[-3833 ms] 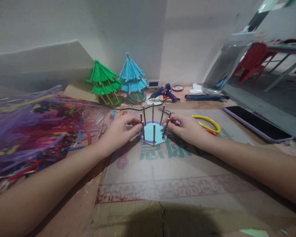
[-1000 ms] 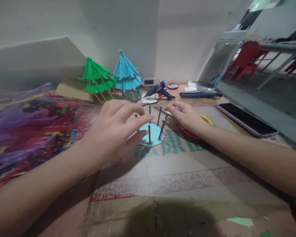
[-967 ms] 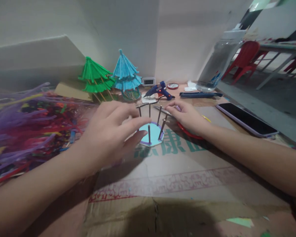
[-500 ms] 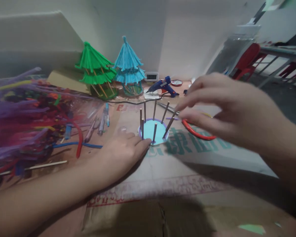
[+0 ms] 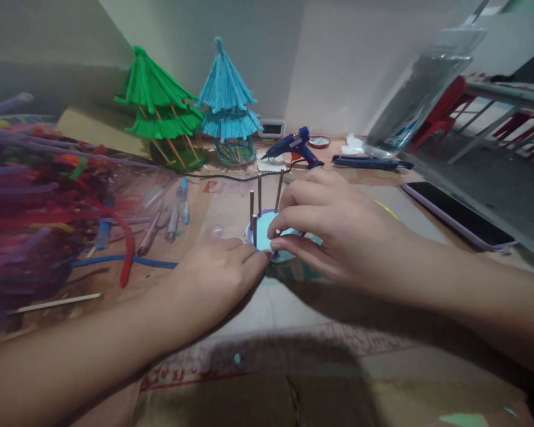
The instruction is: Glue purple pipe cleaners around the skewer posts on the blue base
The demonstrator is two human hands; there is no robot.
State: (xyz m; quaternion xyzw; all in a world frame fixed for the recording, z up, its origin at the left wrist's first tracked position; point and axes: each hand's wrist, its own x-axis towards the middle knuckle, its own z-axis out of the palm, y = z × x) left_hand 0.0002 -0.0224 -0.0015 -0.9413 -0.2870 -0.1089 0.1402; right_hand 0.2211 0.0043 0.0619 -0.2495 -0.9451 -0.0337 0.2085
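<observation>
A round light-blue base [image 5: 263, 228] with a purple rim lies on the cardboard, with several thin brown sticks [image 5: 260, 196] standing around its edge. My left hand [image 5: 225, 267] lies flat at the near left of the base, fingers stretched out, its tips touching the rim. Over the right side of the base is my right hand [image 5: 329, 222], thumb and fingers pinched around the front stick [image 5: 277, 232], whose tip barely shows between them. That hand hides the sticks on the right and much of the base.
Behind stand a green tiered-roof model [image 5: 160, 112], a blue one [image 5: 226, 112] and a glue gun [image 5: 293, 145]. A phone [image 5: 458, 216], a utility knife [image 5: 369, 162] and a clear bottle [image 5: 420, 95] are at right. Pipe cleaners [image 5: 40, 196] and pens [image 5: 173, 216] lie left.
My right hand has moved left and down from above the right side to the front stick, closing on it. My left hand stays at the rim. The camera view has shifted slightly.
</observation>
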